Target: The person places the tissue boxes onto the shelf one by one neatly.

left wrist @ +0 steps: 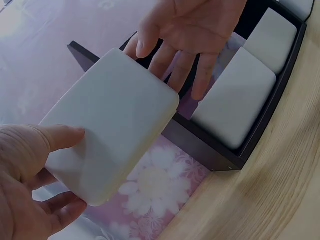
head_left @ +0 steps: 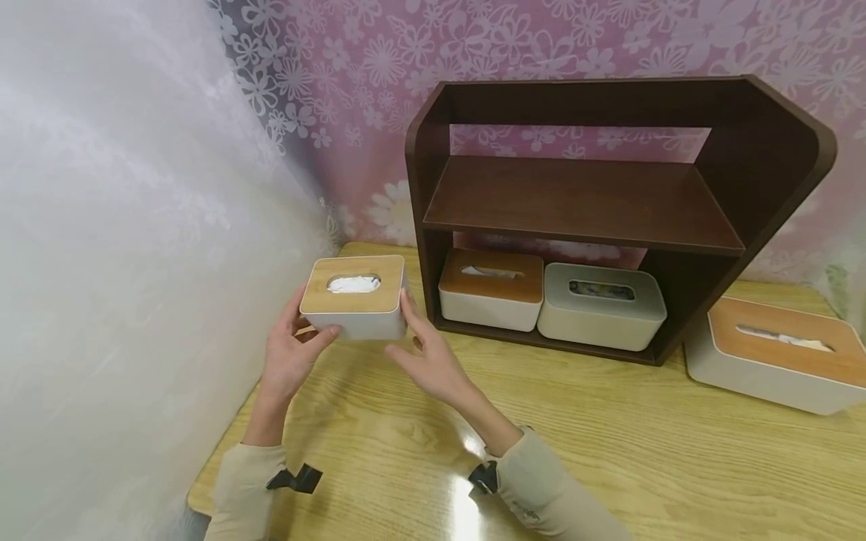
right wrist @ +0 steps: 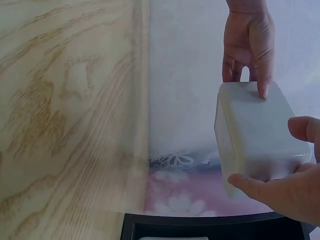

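"Tissue box [head_left: 355, 306]: where is it held?"

"Above the left end of the table [head_left: 575, 436], to the left of the dark shelf [head_left: 588, 199], with its underside shown in both wrist views."

"How is it gripped?"

"By the left hand [head_left: 287, 352] it is clamped, the thumb laid across the white side and the fingers tucked behind. By the right hand [head_left: 433, 364] it is only touched at its right side; those fingers are spread and straight, and the thumb is held apart from the rest."

"How much room is left?"

"Only a narrow gap is seen between box and shelf, and part of it is taken by the right hand. On the left, the table's edge is bordered by a white sheet [head_left: 122, 263]. More room is given in front, where wood grain is seen."

"And the other boxes?"

"On the lower level, a brown-topped box [head_left: 490, 291] and a grey-topped box [head_left: 602, 319] are set side by side. A larger box [head_left: 785, 349] is placed just beside the shelf's right end."

"What is printed?"

"White flowers, on the pink backdrop [head_left: 379, 98]."
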A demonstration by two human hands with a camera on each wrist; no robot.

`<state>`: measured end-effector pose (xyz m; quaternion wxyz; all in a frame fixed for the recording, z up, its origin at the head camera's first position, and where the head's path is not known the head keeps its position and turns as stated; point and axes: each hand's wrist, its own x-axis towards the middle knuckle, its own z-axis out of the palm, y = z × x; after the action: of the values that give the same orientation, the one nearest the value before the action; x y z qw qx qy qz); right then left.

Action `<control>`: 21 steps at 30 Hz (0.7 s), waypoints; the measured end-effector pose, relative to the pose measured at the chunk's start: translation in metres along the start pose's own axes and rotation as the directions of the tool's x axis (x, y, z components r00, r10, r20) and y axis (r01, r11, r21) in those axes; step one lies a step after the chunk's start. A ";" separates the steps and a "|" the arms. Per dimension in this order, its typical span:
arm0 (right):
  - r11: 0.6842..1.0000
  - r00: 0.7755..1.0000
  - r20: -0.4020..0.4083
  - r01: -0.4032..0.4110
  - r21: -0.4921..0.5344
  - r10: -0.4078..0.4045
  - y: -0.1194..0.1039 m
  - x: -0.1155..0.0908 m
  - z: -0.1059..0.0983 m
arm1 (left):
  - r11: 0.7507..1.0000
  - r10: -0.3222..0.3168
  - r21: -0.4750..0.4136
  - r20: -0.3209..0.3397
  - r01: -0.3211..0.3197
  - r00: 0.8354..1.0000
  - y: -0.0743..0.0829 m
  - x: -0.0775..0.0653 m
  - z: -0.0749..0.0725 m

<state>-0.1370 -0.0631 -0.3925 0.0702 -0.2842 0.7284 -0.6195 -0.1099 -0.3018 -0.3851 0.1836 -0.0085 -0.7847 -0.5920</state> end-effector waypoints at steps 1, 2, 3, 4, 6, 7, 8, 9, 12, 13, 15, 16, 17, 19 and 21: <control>1.000 1.000 -0.020 0.011 -0.022 -0.011 -0.001 -0.001 0.000 | 1.000 0.003 -0.001 0.000 -0.003 1.000 0.001 0.000 0.000; 0.999 0.999 -0.041 0.025 -0.038 -0.026 -0.002 -0.002 -0.001 | 1.000 0.006 -0.002 -0.001 -0.006 1.000 0.002 -0.001 0.001; 0.998 0.997 -0.060 0.042 -0.055 -0.046 -0.003 -0.003 -0.001 | 1.000 0.010 -0.005 -0.002 -0.010 1.000 0.003 -0.001 0.001; 0.996 0.995 -0.078 0.055 -0.074 -0.061 -0.003 -0.003 -0.001 | 1.000 0.013 -0.008 -0.002 -0.013 1.000 0.005 -0.002 0.001; 0.991 0.989 -0.114 0.083 -0.105 -0.095 -0.004 -0.005 -0.002 | 1.000 0.027 -0.008 -0.005 -0.027 1.000 0.007 -0.003 0.002; 0.988 0.985 -0.131 0.097 -0.116 -0.112 -0.005 -0.006 -0.003 | 0.999 0.034 -0.006 -0.005 -0.034 0.999 0.008 -0.004 0.002; 0.986 0.981 -0.147 0.109 -0.127 -0.127 -0.005 -0.007 -0.003 | 0.999 0.042 -0.003 -0.004 -0.042 0.999 0.009 -0.004 0.003; 0.983 0.976 -0.161 0.122 -0.138 -0.143 -0.005 -0.008 -0.004 | 0.999 0.050 -0.001 -0.003 -0.050 0.999 0.011 -0.005 0.003; 0.978 0.964 -0.202 0.145 -0.151 -0.174 -0.007 -0.011 -0.007 | 0.997 0.071 0.012 0.000 -0.071 0.997 0.015 -0.008 0.005; 0.976 0.959 -0.212 0.157 -0.150 -0.186 -0.008 -0.012 -0.008 | 0.997 0.077 0.015 0.001 -0.077 0.997 0.017 -0.009 0.005; 0.974 0.951 -0.232 0.175 -0.143 -0.205 -0.010 -0.015 -0.010 | 0.996 0.094 0.014 0.002 -0.094 0.996 0.021 -0.010 0.007; 0.974 0.947 -0.241 0.184 -0.133 -0.212 -0.011 -0.016 -0.011 | 0.995 0.102 0.011 0.002 -0.102 0.995 0.023 -0.011 0.008; 0.974 0.944 -0.249 0.191 -0.125 -0.217 -0.012 -0.018 -0.012 | 0.994 0.111 0.008 0.003 -0.111 0.994 0.025 -0.012 0.009; 0.972 0.937 -0.266 0.201 -0.118 -0.226 -0.014 -0.021 -0.015 | 0.992 0.130 0.004 0.005 -0.130 0.992 0.030 -0.013 0.011; 0.971 0.931 -0.278 0.211 -0.115 -0.235 -0.017 -0.023 -0.017 | 0.990 0.144 0.000 0.009 -0.144 0.989 0.034 -0.015 0.013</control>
<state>-0.1199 -0.0376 -0.3787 -0.1198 -0.2739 0.7190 -0.6274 -0.0921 -0.2766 -0.3611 0.2226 -0.0678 -0.7831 -0.5767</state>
